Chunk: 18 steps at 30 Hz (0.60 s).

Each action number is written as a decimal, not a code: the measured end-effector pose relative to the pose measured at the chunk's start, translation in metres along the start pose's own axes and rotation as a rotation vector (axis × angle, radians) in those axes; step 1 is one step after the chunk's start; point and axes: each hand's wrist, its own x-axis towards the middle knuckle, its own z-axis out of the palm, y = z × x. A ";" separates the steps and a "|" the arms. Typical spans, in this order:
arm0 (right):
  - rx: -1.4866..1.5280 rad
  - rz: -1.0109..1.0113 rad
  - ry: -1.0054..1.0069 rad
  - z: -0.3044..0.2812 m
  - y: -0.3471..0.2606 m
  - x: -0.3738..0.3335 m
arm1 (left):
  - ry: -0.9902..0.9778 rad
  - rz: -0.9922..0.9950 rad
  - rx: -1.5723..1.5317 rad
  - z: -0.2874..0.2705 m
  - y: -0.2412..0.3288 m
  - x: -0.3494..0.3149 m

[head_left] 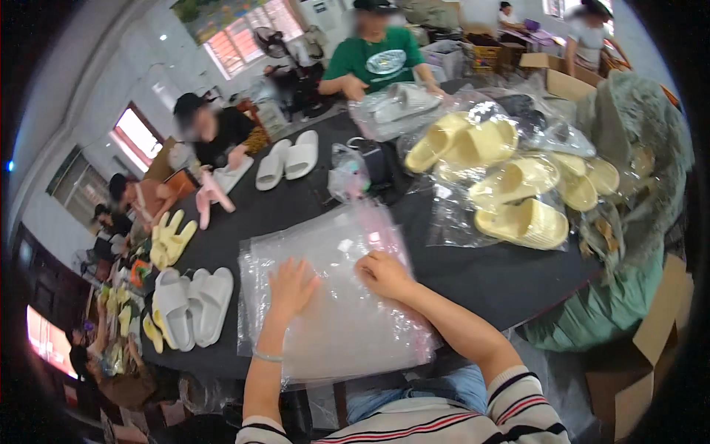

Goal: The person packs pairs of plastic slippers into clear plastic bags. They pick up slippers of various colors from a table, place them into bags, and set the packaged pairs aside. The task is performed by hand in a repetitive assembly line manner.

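A stack of clear plastic bags (pixel 344 337) lies in front of me on the dark table. Flat on its left part rests my left hand (pixel 294 287), slightly blurred, with the fingers spread. My right hand (pixel 386 274) is at the stack's right side, its fingers curled and pressed together at the plastic beside a pinkish strip; the fingertips are partly hidden. Left of the bags stand pale grey slippers (pixel 211 300). Beyond the stack sits a small clear bag with colourful contents (pixel 349 174).
Yellow slippers (pixel 525 224) in clear bags pile up on the right, beside a green sack (pixel 610 307) and a cardboard box (pixel 636 362). White slippers (pixel 299 157), pink slippers (pixel 213 198) and yellow slippers (pixel 172 238) line the far left. A co-worker in green (pixel 377 63) handles bagged slippers opposite.
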 end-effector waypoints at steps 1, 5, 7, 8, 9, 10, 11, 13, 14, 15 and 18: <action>0.000 -0.022 -0.003 0.000 0.000 0.002 | 0.058 -0.019 -0.016 0.020 -0.006 -0.007; -0.050 -0.047 0.001 -0.002 -0.002 -0.001 | 0.167 -0.032 -0.077 0.044 -0.010 -0.005; -0.010 -0.005 -0.056 -0.007 -0.006 0.000 | 0.164 -0.036 -0.072 0.048 -0.012 -0.003; 0.011 0.018 -0.083 -0.012 -0.006 0.000 | 0.162 -0.038 -0.071 0.051 -0.013 -0.003; -0.101 -0.037 0.018 -0.020 -0.009 0.003 | 0.157 -0.049 -0.073 0.047 -0.012 -0.001; -0.213 -0.093 0.118 -0.029 -0.011 0.007 | 0.161 -0.044 -0.071 0.047 -0.013 -0.002; -0.325 -0.148 0.217 -0.039 -0.012 0.011 | 0.165 -0.040 -0.070 0.049 -0.014 -0.004; -0.663 -0.066 0.348 -0.070 -0.007 0.024 | 0.177 -0.048 -0.066 0.046 -0.013 -0.007; -0.831 -0.018 0.415 -0.087 -0.004 0.025 | 0.178 -0.049 -0.072 0.045 -0.011 -0.006; -0.853 0.108 0.416 -0.102 -0.007 0.018 | 0.174 -0.047 -0.077 0.045 -0.010 -0.005; -0.877 0.387 0.359 -0.139 -0.020 0.002 | 0.173 -0.057 -0.079 0.046 -0.013 -0.007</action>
